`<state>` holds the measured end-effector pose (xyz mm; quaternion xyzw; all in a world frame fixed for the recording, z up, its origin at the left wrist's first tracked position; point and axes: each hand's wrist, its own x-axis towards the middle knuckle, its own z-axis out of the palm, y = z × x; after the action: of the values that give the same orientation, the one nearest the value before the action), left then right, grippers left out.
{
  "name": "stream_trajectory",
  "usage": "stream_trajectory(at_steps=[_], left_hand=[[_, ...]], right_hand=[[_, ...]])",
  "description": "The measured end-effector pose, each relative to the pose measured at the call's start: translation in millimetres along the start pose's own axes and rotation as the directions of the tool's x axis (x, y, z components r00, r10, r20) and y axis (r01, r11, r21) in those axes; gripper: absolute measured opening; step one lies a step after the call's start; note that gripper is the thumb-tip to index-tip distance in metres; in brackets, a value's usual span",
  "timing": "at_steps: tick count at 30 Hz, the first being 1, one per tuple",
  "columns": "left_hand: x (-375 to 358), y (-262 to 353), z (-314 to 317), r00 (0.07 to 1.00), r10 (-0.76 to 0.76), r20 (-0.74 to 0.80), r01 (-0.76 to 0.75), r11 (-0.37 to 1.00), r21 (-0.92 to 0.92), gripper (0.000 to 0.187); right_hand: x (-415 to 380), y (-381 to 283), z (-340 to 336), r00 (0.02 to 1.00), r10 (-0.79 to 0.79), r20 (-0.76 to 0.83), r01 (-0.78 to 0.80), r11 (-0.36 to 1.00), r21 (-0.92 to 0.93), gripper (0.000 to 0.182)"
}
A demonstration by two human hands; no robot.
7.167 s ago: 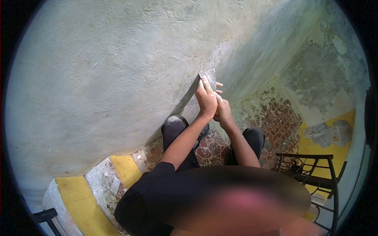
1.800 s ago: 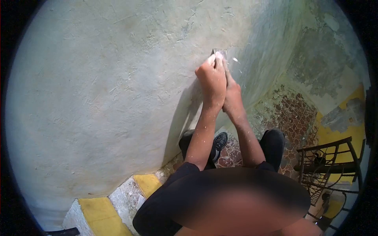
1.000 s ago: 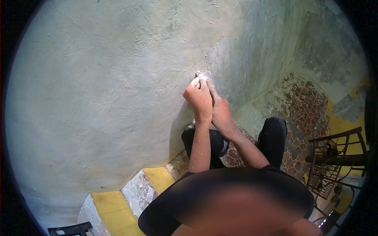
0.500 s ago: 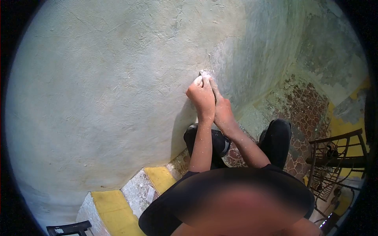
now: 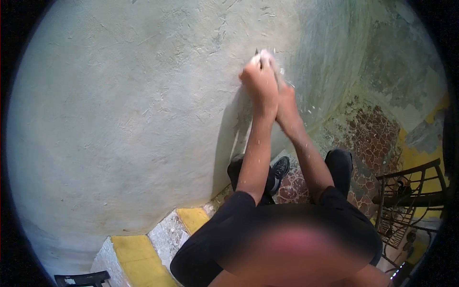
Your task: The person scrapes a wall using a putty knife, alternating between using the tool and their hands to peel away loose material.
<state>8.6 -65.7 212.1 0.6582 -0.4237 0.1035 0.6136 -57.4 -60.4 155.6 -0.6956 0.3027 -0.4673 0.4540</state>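
My left hand [image 5: 260,82] is closed with its fingers pressed together, gripping a scraper [image 5: 257,50]; only bits of the blade's edge show past the fingertips. Just beside it, my right hand [image 5: 285,95] reaches up to the same tool, its fingers closed behind it and partly blurred. The scraper's edge is up against the rough, pale green wall [image 5: 143,95]. Small white flakes scatter in the air right of my hands, and white dust coats my fingers and forearms.
Yellow-edged steps [image 5: 141,258] run down at the lower left. Below me is a red patterned tile floor [image 5: 373,129] strewn with debris. A rusty metal railing [image 5: 409,196] stands at the right. A dark frame-like object [image 5: 83,279] sits at the lower left corner.
Both hands have moved up the wall and slightly right with the scraper, arms more stretched out. Flakes now fly beside them, and a shoe shows below.
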Motion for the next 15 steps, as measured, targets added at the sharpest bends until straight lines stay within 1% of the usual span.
stream_trajectory(at_steps=[1,2,3,4,6,7,8,9,11,13,14,15], left_hand=[[12.4,8.7,6.1,0.999,0.054,-0.008,-0.054,0.997,-0.051,0.028],[24.5,16.1,11.2,0.998,0.070,0.000,-0.070,0.995,-0.073,0.027],[29.7,22.1,11.5,0.996,0.083,0.014,-0.082,0.993,-0.091,0.027],[27.9,26.7,8.5,0.996,0.084,0.012,-0.082,0.993,-0.090,0.027],[15.0,35.4,-0.9,0.995,0.018,0.094,-0.005,0.990,-0.140,0.025],[4.2,29.2,-5.2,0.995,0.023,0.097,-0.008,0.989,-0.144,0.025],[-11.9,10.5,-10.1,0.989,-0.016,0.149,0.051,0.971,-0.235,0.025],[-28.6,-11.2,-13.9,0.978,-0.049,0.202,0.114,0.940,-0.322,0.025],[-62.3,-68.7,-26.9,0.942,-0.118,0.315,0.222,0.922,-0.318,0.024],[-91.9,-101.9,-51.6,0.827,-0.298,0.477,0.492,0.795,-0.356,0.023],[-106.2,-136.8,-59.6,0.772,-0.319,0.550,0.541,0.784,-0.305,0.022],[-120.7,-164.5,-66.8,0.708,-0.343,0.617,0.589,0.770,-0.247,0.022]], right_hand=[[13.9,-13.0,-6.9,0.998,-0.037,-0.051,0.035,0.999,-0.026,0.078],[26.8,-23.8,-12.7,0.992,-0.079,-0.101,0.074,0.996,-0.054,0.077],[34.4,-29.2,-16.0,0.992,-0.080,-0.096,0.075,0.996,-0.052,0.077],[40.9,-33.3,-19.6,0.990,-0.095,-0.106,0.090,0.994,-0.055,0.076],[38.6,-32.2,-24.6,0.986,-0.111,-0.121,0.105,0.993,-0.059,0.075],[29.5,-24.7,-24.6,0.992,-0.077,-0.100,0.074,0.997,-0.033,0.073],[18.0,-15.5,-23.9,0.996,-0.041,-0.077,0.041,0.999,-0.009,0.071],[4.2,-5.4,-23.9,0.996,-0.043,-0.080,0.042,0.999,-0.013,0.071],[-32.6,19.1,-19.7,0.998,0.023,-0.065,-0.020,0.999,0.048,0.071],[-64.8,43.4,-9.4,0.995,0.076,-0.064,-0.077,0.997,-0.018,0.075],[-74.7,39.1,-7.3,0.995,0.073,-0.068,-0.074,0.997,-0.017,0.075],[-84.7,32.2,-2.7,0.980,0.195,0.045,-0.194,0.981,-0.023,0.077]])
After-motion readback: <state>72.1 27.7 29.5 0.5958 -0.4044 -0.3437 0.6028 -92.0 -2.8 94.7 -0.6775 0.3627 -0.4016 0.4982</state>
